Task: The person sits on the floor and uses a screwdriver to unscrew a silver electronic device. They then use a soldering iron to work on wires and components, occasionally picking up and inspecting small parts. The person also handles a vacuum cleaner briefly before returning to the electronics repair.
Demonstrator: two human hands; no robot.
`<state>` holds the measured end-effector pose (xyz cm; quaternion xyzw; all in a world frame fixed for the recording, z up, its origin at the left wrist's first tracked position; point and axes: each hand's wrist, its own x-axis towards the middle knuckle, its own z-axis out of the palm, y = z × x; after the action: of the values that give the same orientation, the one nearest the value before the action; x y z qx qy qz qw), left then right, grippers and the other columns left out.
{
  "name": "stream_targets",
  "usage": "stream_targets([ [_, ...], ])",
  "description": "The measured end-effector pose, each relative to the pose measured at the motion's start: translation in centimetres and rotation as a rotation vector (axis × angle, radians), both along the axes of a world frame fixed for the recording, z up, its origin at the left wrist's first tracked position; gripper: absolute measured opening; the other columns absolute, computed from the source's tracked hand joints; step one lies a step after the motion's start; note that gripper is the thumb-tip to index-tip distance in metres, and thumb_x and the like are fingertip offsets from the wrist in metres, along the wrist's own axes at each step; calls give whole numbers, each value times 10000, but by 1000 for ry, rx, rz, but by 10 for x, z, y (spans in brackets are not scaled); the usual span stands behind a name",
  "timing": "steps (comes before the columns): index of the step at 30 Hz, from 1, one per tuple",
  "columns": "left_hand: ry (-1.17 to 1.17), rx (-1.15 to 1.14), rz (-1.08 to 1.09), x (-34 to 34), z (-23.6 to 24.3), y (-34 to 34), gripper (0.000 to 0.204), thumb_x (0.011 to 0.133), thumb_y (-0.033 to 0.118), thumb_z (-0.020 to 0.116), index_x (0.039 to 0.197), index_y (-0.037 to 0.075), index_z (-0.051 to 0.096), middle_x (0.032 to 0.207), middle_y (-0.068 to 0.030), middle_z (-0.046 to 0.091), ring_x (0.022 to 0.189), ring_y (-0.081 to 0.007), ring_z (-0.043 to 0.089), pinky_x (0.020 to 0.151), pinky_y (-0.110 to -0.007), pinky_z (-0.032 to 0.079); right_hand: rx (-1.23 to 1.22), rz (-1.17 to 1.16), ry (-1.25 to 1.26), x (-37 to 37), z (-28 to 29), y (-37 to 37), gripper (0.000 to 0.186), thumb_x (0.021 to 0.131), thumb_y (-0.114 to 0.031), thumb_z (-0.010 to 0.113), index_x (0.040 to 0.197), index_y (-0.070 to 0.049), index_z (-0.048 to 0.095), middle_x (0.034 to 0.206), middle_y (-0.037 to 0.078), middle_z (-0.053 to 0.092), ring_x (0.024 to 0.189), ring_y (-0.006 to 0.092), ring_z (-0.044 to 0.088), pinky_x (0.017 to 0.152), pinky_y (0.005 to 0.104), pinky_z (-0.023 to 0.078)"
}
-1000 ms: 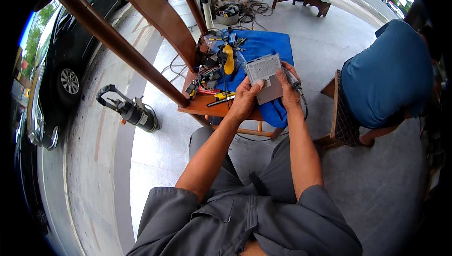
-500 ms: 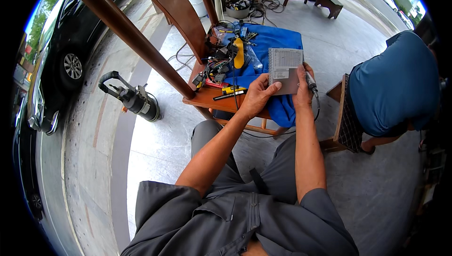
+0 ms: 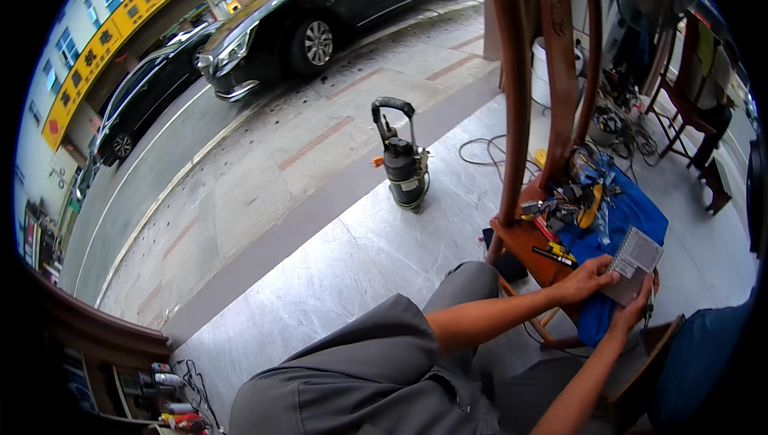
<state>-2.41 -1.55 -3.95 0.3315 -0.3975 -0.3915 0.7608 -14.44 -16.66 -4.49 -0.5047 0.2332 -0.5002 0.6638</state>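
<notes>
My left hand grips the lower left side of a flat grey metal box with a white label and a ridged edge. My right hand holds the same box at its right side, along with a grey cylindrical tool on a cable, partly hidden by the fingers. The box is over a blue cloth on a wooden chair. Wiring, connectors, a yellow tool and small red and yellow items lie on that seat just beyond my hands.
A black cylinder with a hose handle stands on the floor left of the chair, near loose cables. A co-worker in blue is close on my right, another person farther back. Parked cars line the street; a shelf sits lower left.
My view has swung left toward the street, so the chair and my hands appear farther right and lower. Both hands still hold the box.
</notes>
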Motion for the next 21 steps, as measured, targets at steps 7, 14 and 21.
stream_targets([
  [7, 21, -18, -40, -2, 4, 0, 444, 1019, 262, 691, 1332, -15, 542, 1230, -60, 640, 1169, -136, 586, 1031, -301, 471, -10, 23, 16, 1, -5, -9, 556, 1047, -378, 613, 1448, -16, 481, 1405, 178, 549, 1276, 318, 573, 1062, 426, 497],
  [14, -86, 18, -2, 1, 14, 3, 522, 1000, 283, 706, 1365, -34, 508, 1264, -90, 620, 1169, -147, 578, 1030, -300, 469, 69, 54, -57, 3, -13, -20, 518, 1056, -367, 618, 1448, -59, 477, 1390, 150, 577, 1254, 293, 601, 1055, 421, 510],
  [21, -64, 53, -55, 0, 9, 5, 499, 1003, 313, 706, 1334, -17, 533, 1195, -61, 631, 1071, -120, 589, 900, -277, 511, 174, 102, -146, 1, -13, -17, 534, 1058, -378, 620, 1467, -76, 457, 1407, 146, 566, 1271, 295, 587, 1066, 434, 507],
])
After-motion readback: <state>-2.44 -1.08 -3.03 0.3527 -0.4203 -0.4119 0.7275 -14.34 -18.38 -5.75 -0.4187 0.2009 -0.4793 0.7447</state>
